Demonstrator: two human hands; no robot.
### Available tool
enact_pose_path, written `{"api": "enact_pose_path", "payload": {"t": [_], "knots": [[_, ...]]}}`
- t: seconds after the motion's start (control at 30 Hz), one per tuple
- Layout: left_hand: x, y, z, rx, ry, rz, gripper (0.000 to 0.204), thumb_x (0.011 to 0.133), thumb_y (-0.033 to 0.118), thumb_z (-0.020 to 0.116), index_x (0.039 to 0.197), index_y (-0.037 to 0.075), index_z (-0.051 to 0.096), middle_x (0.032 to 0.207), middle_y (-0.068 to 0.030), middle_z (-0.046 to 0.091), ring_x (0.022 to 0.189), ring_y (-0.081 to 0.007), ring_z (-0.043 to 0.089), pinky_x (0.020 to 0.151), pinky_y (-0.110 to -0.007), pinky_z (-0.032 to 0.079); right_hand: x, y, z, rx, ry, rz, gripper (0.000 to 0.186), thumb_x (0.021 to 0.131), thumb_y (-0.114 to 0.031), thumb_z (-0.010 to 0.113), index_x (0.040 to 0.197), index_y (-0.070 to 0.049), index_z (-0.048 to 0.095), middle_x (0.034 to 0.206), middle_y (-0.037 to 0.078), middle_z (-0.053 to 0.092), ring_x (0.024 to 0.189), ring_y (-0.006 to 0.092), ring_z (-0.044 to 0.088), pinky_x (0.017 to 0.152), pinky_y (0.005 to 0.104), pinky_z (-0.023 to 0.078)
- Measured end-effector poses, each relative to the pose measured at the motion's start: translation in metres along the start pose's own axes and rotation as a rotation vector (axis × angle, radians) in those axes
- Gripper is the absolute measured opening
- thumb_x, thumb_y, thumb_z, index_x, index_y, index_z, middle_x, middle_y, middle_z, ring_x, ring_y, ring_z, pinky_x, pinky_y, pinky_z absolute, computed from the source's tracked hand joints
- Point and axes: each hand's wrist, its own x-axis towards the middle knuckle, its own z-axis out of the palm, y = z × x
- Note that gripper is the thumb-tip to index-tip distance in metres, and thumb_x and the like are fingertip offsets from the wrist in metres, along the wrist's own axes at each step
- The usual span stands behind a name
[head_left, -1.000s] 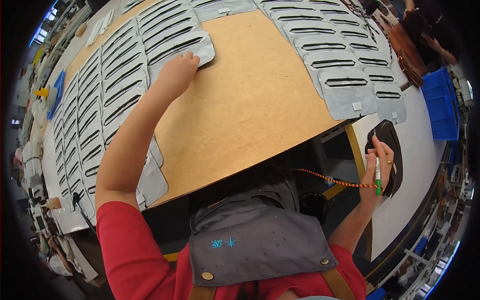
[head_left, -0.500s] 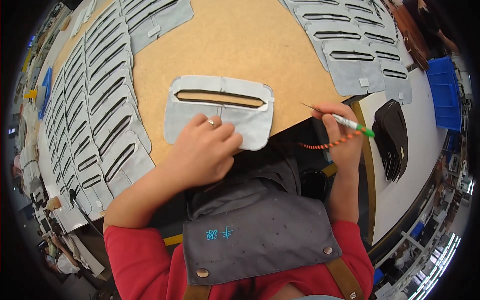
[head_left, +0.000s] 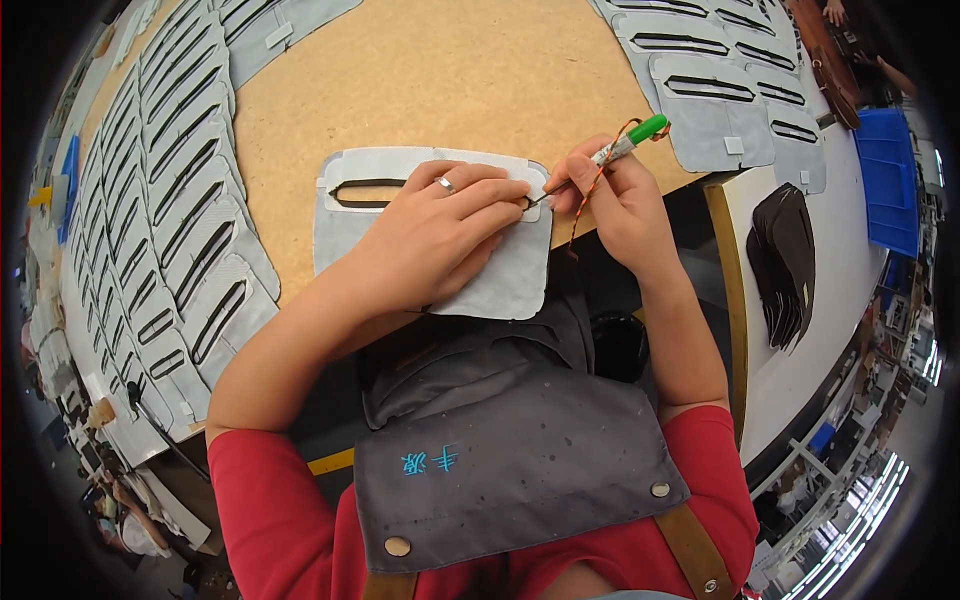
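A light grey panel (head_left: 350, 235) with rounded corners lies at the near edge of the tan board. A white strip along its far side frames a long slot (head_left: 365, 194) edged in black. My left hand (head_left: 430, 235) rests flat across the panel, fingers stretched toward the slot's right end and hiding much of it. My right hand (head_left: 625, 205) pinches a pen-shaped tool (head_left: 615, 150) with a white body, a green end and a thin dark point. That point meets the slot's right end. An orange-and-black striped cord (head_left: 590, 192) hangs by the tool.
Overlapping rows of similar slotted panels (head_left: 200, 255) cover the board's left side, with more panels (head_left: 710, 115) at the far right. On the white table to the right lies a stack of dark brown pieces (head_left: 782, 265). Beyond it stands a blue bin (head_left: 888, 180).
My left hand has slid up and right over the slot, its fingers now stretched out. My right hand has brought the tool leftward, tipped its green end upward and put its point at the slot.
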Motion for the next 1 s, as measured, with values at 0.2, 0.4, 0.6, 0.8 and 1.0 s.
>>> {"api": "enact_pose_path", "payload": {"t": [0.2, 0.4, 0.6, 0.8, 1.0], "knots": [[0.000, -0.005, 0.000, -0.048, -0.036, -0.005, 0.031, 0.072, 0.003, 0.063, 0.102, 0.009, 0.059, 0.122, -0.0002, 0.057, 0.113, -0.0226, 0.051, 0.093, -0.040, 0.036, 0.007, -0.003, -0.003, -0.068, -0.060, 0.055, 0.019, 0.098, -0.016, 0.045, 0.089, -0.002, 0.053, 0.082, 0.004, 0.061, 0.067, 0.0069, 0.053, 0.066, 0.0220, 0.045], [0.001, -0.005, 0.000, -0.031, -0.048, -0.037, 0.028, 0.072, 0.006, 0.061, 0.100, 0.012, 0.060, 0.121, 0.0039, 0.058, 0.113, -0.0209, 0.050, 0.091, -0.040, 0.034, 0.013, -0.013, -0.010, -0.153, -0.158, 0.145, 0.018, 0.097, -0.014, 0.046, 0.087, -0.002, 0.055, 0.081, 0.003, 0.060, 0.064, 0.0064, 0.052, 0.063, 0.0220, 0.045], [-0.001, -0.005, 0.002, -0.041, -0.028, -0.054, 0.025, 0.074, 0.007, 0.060, 0.098, 0.013, 0.061, 0.119, 0.0055, 0.059, 0.112, -0.0206, 0.050, 0.089, -0.039, 0.035, -0.013, -0.001, -0.016, -0.503, -0.207, -0.288, 0.008, 0.083, -0.007, 0.064, 0.087, -0.001, 0.059, 0.077, 0.007, 0.063, 0.057, 0.0124, 0.057, 0.050, 0.0234, 0.044], [0.001, 0.001, 0.007, -0.052, 0.028, -0.102, 0.013, 0.078, 0.008, 0.062, 0.090, 0.012, 0.060, 0.115, 0.0042, 0.060, 0.110, -0.0207, 0.051, 0.089, -0.039, 0.034, -0.041, 0.037, -0.017, -0.747, -0.120, -0.758, 0.017, 0.073, -0.002, 0.070, 0.088, -0.006, 0.061, 0.100, 0.010, 0.067, 0.053, 0.0162, 0.060, 0.045, 0.0231, 0.045], [0.006, 0.011, 0.011, -0.095, 0.102, -0.254, 0.009, 0.077, 0.010, 0.062, 0.086, 0.010, 0.058, 0.104, 0.0026, 0.061, 0.103, -0.0209, 0.053, 0.090, -0.039, 0.036, -0.043, 0.051, -0.015, -0.731, -0.029, -0.857, 0.022, 0.073, 0.000, 0.069, 0.092, -0.006, 0.059, 0.104, 0.011, 0.066, 0.058, 0.0142, 0.062, 0.047, 0.0223, 0.046]]}}
